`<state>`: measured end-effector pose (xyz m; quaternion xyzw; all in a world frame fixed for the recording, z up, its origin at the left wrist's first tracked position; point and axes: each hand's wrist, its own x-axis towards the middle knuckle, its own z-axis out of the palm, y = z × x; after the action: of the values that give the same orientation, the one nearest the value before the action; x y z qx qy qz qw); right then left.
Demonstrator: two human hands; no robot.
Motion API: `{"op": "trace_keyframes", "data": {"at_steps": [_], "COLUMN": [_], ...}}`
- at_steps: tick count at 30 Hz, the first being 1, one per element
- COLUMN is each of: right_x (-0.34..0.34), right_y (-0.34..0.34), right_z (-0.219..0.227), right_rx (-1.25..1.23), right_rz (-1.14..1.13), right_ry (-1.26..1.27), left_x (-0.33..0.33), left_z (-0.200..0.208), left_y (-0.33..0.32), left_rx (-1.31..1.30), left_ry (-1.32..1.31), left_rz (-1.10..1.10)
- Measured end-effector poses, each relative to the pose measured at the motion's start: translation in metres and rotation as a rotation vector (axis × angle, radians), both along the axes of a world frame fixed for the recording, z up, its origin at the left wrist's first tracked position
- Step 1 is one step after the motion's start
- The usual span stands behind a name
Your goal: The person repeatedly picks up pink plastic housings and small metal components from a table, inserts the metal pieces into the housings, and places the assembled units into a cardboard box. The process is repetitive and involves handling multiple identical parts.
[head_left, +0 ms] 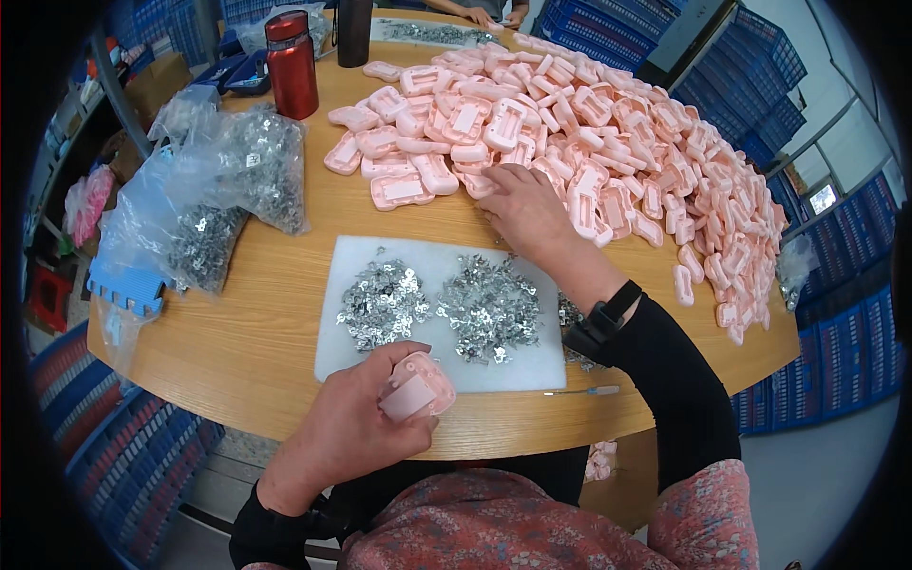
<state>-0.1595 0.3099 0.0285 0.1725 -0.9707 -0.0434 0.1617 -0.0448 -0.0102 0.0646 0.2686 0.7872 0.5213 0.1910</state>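
Note:
In my left hand (353, 418) I hold a pink plastic casing (418, 388) near the table's front edge, fingers wrapped round its side and its hollow inside facing up. My right hand (522, 204) reaches out to the near edge of a big pile of pink casings (608, 114). Its bent fingers close on one pink casing (475, 180) there, the fingertips partly hidden. Between my hands and the pile lies a white foam sheet (432, 378). On it are two heaps of small silvery metal pieces, a left heap (383, 302) and a right heap (491, 309).
Plastic bags of metal pieces (256, 171) lie on the left beside a blue foam mat (125, 285). A red flask (291, 66) stands behind them. A thin tool (581, 390) rests by the sheet's front edge. Another person's hands (484, 16) work at the far side. Blue crates (826, 351) flank the table.

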Motion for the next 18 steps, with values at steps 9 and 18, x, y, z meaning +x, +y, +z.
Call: {"op": "trace_keyframes", "data": {"at_steps": [9, 18], "right_x": [-0.012, -0.005], "right_y": [-0.01, 0.0], "right_z": [-0.007, 0.016], "right_rx": [0.043, -0.426], "right_rz": [-0.038, 0.113], "right_ry": [0.035, -0.23], "left_x": [-0.001, 0.001], "left_z": [-0.006, -0.013], "left_y": [-0.002, -0.001], "left_rx": [0.014, 0.039], "left_ry": [0.0, 0.005], "left_rz": [0.009, 0.052]}}
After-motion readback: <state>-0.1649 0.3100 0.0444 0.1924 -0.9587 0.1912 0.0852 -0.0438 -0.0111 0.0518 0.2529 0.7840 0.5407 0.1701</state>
